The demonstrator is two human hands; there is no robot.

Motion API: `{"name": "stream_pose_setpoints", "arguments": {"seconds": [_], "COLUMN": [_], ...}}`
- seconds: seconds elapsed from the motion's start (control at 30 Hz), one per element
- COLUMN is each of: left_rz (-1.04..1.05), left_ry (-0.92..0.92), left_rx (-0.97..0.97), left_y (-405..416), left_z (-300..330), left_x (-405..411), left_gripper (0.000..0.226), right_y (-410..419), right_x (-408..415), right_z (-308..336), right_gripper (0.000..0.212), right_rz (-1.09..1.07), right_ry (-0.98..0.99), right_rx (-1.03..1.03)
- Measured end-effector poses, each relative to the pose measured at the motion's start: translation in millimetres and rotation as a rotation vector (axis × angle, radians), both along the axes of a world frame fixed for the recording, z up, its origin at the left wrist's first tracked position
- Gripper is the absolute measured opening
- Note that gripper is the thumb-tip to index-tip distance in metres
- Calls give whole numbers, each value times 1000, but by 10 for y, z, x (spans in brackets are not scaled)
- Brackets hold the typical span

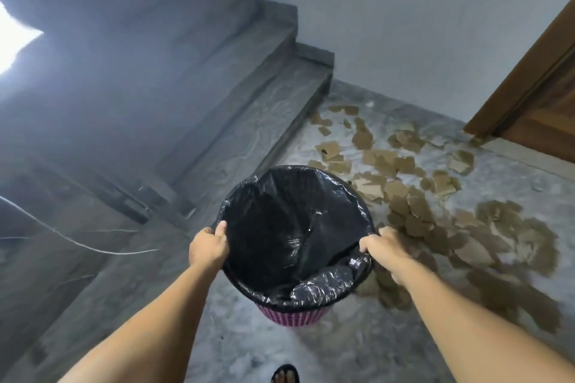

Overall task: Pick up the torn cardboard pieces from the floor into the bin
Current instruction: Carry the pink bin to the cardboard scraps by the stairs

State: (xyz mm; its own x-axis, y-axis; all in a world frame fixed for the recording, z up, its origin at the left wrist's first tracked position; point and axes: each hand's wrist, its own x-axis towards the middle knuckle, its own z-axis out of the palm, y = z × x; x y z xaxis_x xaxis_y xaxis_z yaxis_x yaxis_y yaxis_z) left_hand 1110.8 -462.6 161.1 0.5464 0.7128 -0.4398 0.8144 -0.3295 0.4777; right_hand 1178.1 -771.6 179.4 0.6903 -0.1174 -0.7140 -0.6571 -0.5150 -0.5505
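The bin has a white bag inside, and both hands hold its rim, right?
Not quite. The head view shows the bag in the bin is black, not white. The left hand and right hand do both hold its rim.

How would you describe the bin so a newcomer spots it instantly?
Start at the grey staircase on the left and drop to the floor at its foot. There the bin is held at its rim by the left hand and right hand. Pink woven sides and a glossy black liner separate it from the brown cardboard pieces.
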Motion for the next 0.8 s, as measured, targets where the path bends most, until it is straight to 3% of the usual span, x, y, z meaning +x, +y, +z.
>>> {"name": "stream_pose_setpoints", "arguments": {"seconds": [0.2,0.33,0.43,0.57,0.8], "left_rz": [110,166,183,145,154], "left_ry": [30,57,60,130,189], "left_rx": [6,-53,-102,-125,-239], "left_y": [710,1004,1139,1258,1349], "left_z": [-862,-1367,-1676,-2013,-2418], "left_x": [8,54,117,143,-24], "left_gripper": [53,51,34,26,14], "right_y": [755,1214,1436,1613,1677], "right_x": [385,616,753,867,775], "right_z": [-1073,-1652,-1984,-2381,-2692], "right_gripper": [20,33,42,33,42], "right_rz": [89,148,186,271,330], "right_ry": [28,-16,-47,-89,-70], "right_rx": [53,8,-35,-77,-164]}}
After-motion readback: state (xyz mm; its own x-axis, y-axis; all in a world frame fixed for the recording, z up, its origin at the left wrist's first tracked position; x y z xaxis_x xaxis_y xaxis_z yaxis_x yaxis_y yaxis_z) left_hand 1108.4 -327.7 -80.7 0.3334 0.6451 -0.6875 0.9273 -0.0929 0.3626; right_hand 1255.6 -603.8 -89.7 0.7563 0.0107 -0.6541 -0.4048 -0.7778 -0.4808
